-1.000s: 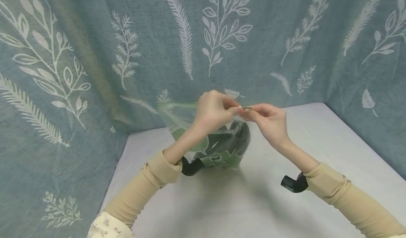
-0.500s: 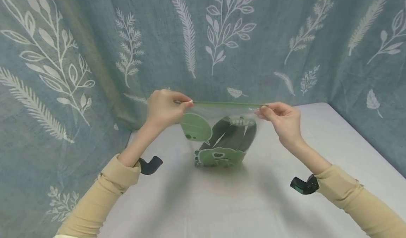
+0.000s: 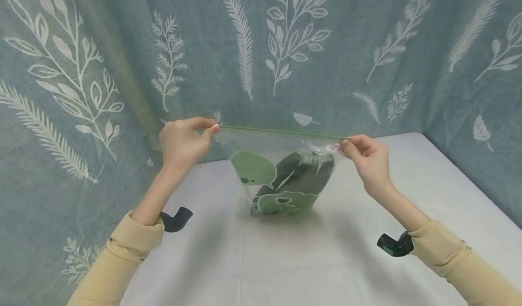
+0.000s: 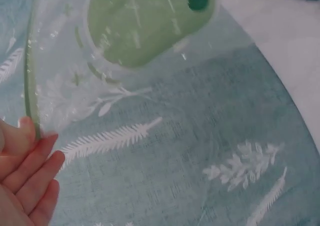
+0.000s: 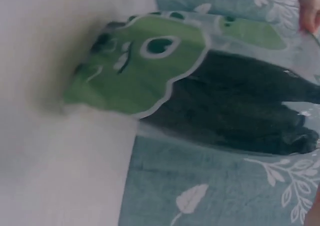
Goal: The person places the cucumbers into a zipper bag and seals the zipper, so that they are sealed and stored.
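A clear zip bag [image 3: 285,201] with green cartoon prints stands on the white table, its green top strip stretched nearly level. Inside it lies a dark, soft-looking item [image 3: 303,174], partly covered by the prints. My left hand [image 3: 185,143] pinches the left end of the strip between thumb and forefinger; in the left wrist view these fingers [image 4: 37,136] hold the strip's end, the other fingers loosely bent. At the opposite end my right hand [image 3: 369,161] pinches the strip's corner. The right wrist view shows the dark item [image 5: 235,100] through the plastic, with my right hand mostly out of frame.
The bag stands on a white-covered table [image 3: 302,269]. A blue-green curtain [image 3: 195,61] with white leaf patterns hangs behind and on both sides. A black wrist-camera mount [image 3: 177,220] sticks out at the left cuff, another black mount [image 3: 395,245] at the right cuff.
My left hand has slid left from beside the right hand to the strip's far end, and the strip has gone from gathered to straight. The right hand has moved slightly right, still pinching its corner.
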`<action>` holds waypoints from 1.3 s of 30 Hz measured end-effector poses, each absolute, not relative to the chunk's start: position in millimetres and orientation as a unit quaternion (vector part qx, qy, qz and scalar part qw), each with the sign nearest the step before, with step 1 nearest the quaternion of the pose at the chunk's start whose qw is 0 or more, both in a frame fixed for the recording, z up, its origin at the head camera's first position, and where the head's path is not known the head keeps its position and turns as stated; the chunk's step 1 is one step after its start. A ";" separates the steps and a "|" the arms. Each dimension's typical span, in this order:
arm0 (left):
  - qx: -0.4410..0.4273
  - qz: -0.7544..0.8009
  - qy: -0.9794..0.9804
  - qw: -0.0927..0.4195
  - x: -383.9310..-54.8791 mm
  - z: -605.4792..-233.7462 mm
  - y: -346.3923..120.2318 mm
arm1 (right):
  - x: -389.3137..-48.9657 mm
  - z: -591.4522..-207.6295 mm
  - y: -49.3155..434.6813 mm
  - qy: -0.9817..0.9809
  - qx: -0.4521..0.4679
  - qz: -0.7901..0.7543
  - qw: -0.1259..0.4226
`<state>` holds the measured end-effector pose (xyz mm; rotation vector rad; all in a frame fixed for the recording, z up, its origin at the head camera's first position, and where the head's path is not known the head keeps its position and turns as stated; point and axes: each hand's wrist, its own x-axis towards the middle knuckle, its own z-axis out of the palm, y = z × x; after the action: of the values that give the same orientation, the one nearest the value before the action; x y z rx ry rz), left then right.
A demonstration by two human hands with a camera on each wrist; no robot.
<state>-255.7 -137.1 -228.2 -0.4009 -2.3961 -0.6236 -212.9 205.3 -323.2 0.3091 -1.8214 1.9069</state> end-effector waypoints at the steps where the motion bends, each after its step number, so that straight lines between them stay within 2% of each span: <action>1: -0.153 -0.241 -0.905 0.315 -254.7 -229.1 -137.2 | -212.2 -327.1 205.0 -0.685 0.112 0.679 0.240; 4: -0.147 -0.250 -0.902 0.319 -251.8 -228.5 -135.7 | -207.6 -343.6 203.1 -0.727 0.131 0.634 0.231; 10: -0.136 -0.265 -0.906 0.302 -248.3 -228.8 -132.8 | -198.2 -390.9 193.5 -0.780 0.251 0.539 0.194; 13: -0.153 -0.289 -0.897 0.297 -247.7 -232.2 -132.0 | -201.5 -409.0 187.4 -0.818 0.282 0.463 0.193; 15: -0.181 -0.329 -0.885 0.274 -247.8 -236.9 -133.3 | -203.4 -417.5 184.5 -0.823 0.284 0.456 0.183; 17: -0.225 -0.396 -0.866 0.205 -249.9 -243.9 -138.9 | -204.5 -422.7 183.5 -0.819 0.281 0.466 0.183; 20: -0.267 -0.469 -0.840 0.050 -259.3 -265.1 -151.1 | -205.7 -425.1 183.7 -0.817 0.260 0.484 0.176; 22: -0.273 -0.455 -0.846 -0.047 -264.9 -286.9 -156.8 | -208.2 -425.2 184.6 -0.816 0.254 0.487 0.178; 24: -0.283 -0.403 -0.863 -0.111 -268.3 -312.3 -156.7 | -210.1 -425.6 185.5 -0.813 0.258 0.493 0.172; 26: -0.308 -0.369 -0.865 -0.147 -268.5 -336.9 -151.0 | -210.0 -425.2 185.9 -0.812 0.261 0.494 0.167; 28: -0.326 -0.377 -0.851 -0.163 -268.5 -355.4 -143.6 | -209.5 -424.4 185.9 -0.810 0.263 0.498 0.160; 31: -0.331 -0.418 -0.835 -0.137 -268.3 -370.5 -132.7 | -209.1 -422.7 186.6 -0.808 0.252 0.511 0.153; 35: -0.311 -0.427 -0.846 -0.075 -264.4 -371.3 -124.1 | -206.4 -415.6 190.1 -0.817 0.203 0.525 0.124; 39: -0.306 -0.437 -0.843 -0.069 -257.1 -366.1 -121.5 | -205.6 -398.6 195.2 -0.834 0.120 0.535 0.062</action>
<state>-257.1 -121.5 -366.1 -1.0059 -2.7723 -1.4365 -205.6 195.2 -398.6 0.3616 -2.5212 1.6178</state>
